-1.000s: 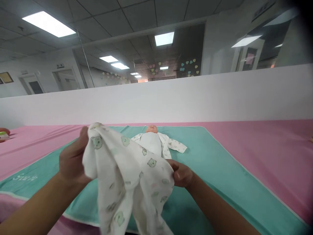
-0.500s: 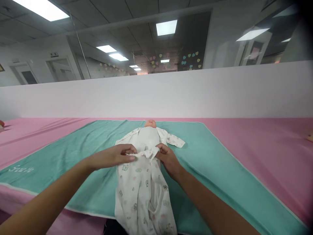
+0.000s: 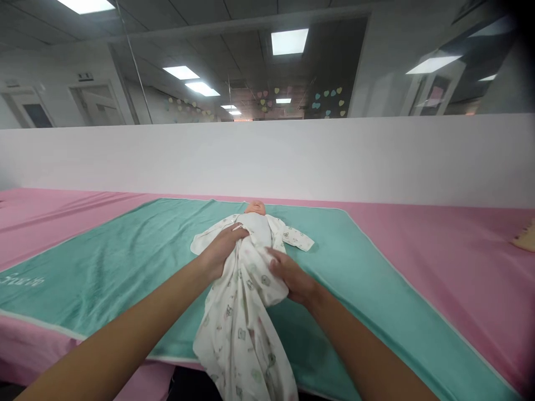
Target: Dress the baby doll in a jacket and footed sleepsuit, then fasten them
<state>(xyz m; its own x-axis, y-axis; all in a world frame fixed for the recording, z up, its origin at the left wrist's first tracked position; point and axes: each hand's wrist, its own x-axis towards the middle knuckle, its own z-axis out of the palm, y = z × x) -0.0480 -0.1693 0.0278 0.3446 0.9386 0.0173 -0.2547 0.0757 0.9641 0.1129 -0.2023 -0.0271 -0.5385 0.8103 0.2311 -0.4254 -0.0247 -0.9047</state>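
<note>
- Green towel: spread over a pink cover.
- Left hand: fingers closed on the garment's upper edge.
- Printed garment: bunched between the hands, hanging toward the person.
- Doll: lying beyond it, on the towel.
- Right hand: against the garment's side; whether it grips, cannot be told.
- Shirt sleeve: flat, outstretched.

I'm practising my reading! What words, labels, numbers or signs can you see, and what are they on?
No text reads clearly.
Green blanket: white lettering, perhaps starting with "S"; the rest is too blurred.
Dark plate above a door: too small to read.
Printed white cloth: no readable words.
</note>
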